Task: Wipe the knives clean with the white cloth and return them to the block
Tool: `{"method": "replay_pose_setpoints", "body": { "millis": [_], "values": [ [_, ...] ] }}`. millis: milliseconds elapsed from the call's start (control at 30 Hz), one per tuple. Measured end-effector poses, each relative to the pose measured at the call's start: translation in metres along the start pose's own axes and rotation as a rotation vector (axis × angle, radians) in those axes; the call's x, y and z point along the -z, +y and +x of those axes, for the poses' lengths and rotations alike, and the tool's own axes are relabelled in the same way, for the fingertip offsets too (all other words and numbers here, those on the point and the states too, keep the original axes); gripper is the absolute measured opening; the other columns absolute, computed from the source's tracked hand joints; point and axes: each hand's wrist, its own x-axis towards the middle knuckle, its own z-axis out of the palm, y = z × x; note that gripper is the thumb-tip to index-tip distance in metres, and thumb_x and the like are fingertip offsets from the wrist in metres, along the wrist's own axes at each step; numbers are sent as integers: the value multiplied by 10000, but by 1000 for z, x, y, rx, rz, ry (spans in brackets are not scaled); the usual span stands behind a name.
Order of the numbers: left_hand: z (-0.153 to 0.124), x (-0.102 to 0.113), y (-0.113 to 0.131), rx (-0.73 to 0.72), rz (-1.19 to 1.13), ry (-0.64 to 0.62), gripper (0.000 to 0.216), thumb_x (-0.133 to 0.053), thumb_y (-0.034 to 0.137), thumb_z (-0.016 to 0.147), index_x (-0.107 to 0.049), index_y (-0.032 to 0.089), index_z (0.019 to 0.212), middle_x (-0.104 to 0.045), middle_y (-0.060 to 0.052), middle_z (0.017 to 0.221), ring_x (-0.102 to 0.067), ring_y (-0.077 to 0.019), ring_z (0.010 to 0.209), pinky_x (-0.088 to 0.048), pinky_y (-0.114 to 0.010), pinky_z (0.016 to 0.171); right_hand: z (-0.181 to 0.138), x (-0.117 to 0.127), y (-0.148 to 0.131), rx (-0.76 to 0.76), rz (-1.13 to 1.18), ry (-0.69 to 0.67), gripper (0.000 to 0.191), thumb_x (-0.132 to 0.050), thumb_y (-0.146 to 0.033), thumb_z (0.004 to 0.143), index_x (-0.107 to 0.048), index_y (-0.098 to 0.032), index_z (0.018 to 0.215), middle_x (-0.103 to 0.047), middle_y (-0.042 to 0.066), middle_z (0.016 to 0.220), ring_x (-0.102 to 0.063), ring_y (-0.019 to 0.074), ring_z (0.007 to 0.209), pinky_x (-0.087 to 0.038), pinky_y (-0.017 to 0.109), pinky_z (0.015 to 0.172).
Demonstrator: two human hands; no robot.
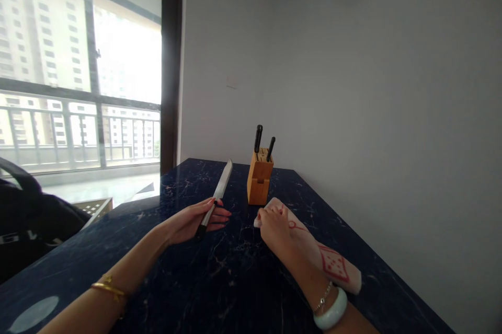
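Note:
A long knife point(222, 182) with a black-and-metal handle lies across the fingers of my left hand point(202, 217). That hand is palm up, its thumb over the handle and its fingers stretched beneath. The blade points away toward the far edge of the table. My right hand point(274, 227) is closed, fingers curled over the near-left end of a folded white cloth point(333, 261) with red markings; the fingertips are partly hidden. Beyond both hands stands a wooden knife block point(259, 182), with black-handled knives point(258, 138) upright in its slots.
The dark blue marbled table point(184, 276) reaches to the grey wall point(353, 88) at the back and right. A black bag point(35, 219) sits at the left, below the large window point(78, 62). A pale round patch point(33, 314) shows on the table's near left.

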Motion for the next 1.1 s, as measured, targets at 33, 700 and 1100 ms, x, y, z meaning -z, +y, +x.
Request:
{"method": "replay_pose_setpoints", "body": {
  "millis": [33,700,1100],
  "values": [
    [2,-4,-2,-19,-8,-5,277,-499,384,805,-503,188,1001,-590,-109,1085,-549,-213,1014,-378,-399,917,2,0,-7,0,1,28,246,-395,-74,746,-567,-205,862,-597,57,874,-464,213,934,-200,369,855],
    [23,-13,-31,-139,412,197,441,-544,487,730,-561,173,1039,-631,-65,1004,-571,-172,880,-409,-234,669,-3,-2,-33,150,413,-31,215,-529,-401,786,-612,-254,920,-642,-21,790,-536,137,748,-308,254,695],
    [33,12,-38,-223,714,350,533,-400,621,731,-584,133,622,-443,38,432,-421,-90,417,-330,-209,447,8,4,1,68,7,40,328,-502,-419,803,-539,-241,1076,-575,56,1030,-445,217,1004,-274,341,838]
  ]
}}
